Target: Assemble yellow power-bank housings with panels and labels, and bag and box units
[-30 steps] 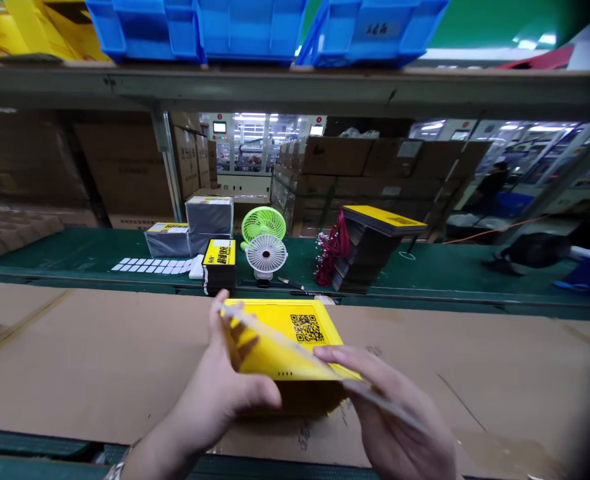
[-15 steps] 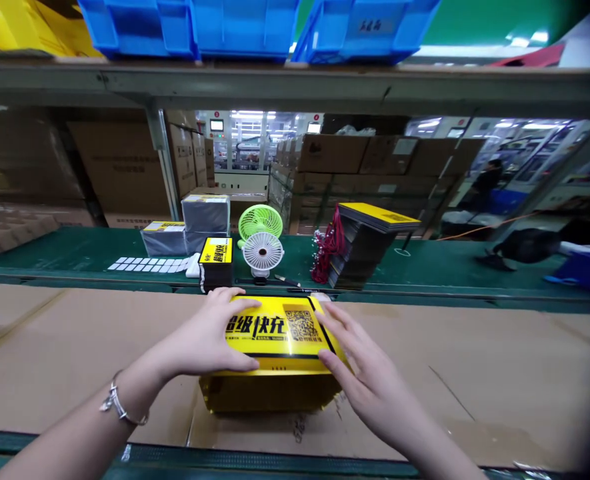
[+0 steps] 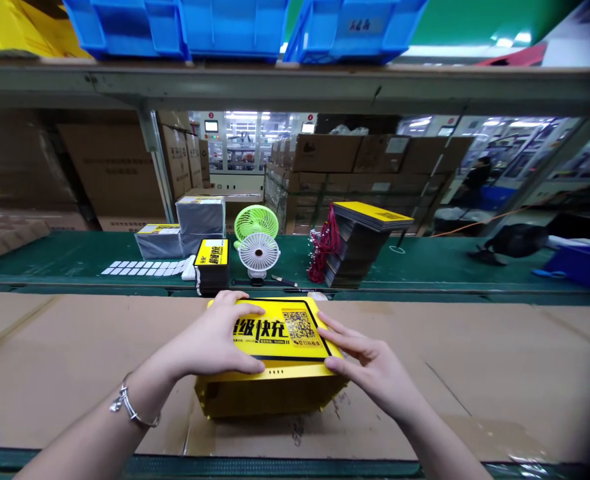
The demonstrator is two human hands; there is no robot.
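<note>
A yellow plastic case [image 3: 269,399] with open-looking near side stands on the cardboard in front of me. On its top lies a yellow label [image 3: 269,348] with black lettering, a black border and a QR code. My left hand [image 3: 217,337] spans the label's left part, thumb at the near edge and fingers toward the far edge, covering some lettering. My right hand [image 3: 369,370] has its thumb at the near right corner and its fingertips along the right edge. Both hands hold the label against the case top; whether it is stuck down I cannot tell.
Behind stand a short stack of labels [image 3: 213,267], a white fan [image 3: 259,255], a green fan [image 3: 255,221], red wires [image 3: 323,247] and a tall leaning label stack [image 3: 357,247]. Blue bins [image 3: 232,30] sit on the shelf above. Cardboard [image 3: 455,373] covers the bench.
The label has shifted slightly and sits straighter on the case top. My right hand's fingers have come down onto its right edge, and my left hand has moved a little to the right.
</note>
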